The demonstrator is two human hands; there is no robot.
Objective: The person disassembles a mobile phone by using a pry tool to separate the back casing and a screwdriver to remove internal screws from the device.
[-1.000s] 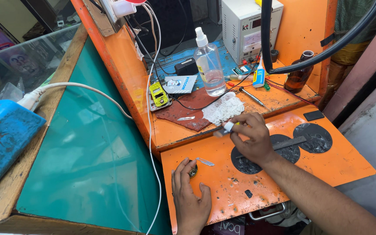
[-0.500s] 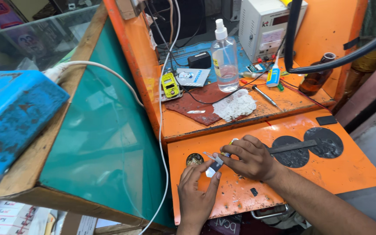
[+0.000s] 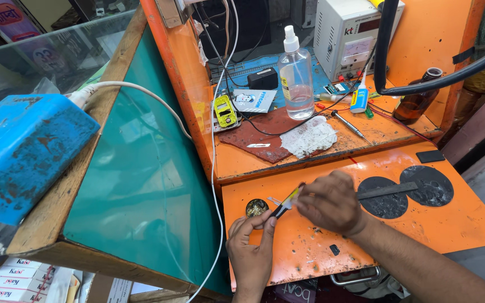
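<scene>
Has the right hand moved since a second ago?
Yes. The right hand came off the white rag on the upper shelf, down toward the left hand.

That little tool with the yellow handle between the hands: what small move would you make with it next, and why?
Probably bring the tool's dark tip down to the small round brass-coloured tin. The right hand grips the yellow handle, the left hand pinches near the tip, and the tin sits just beside that tip on the orange board. What the tin holds is too small to tell.

Spray bottle [image 3: 296, 76], blue box [image 3: 23, 148]
</scene>
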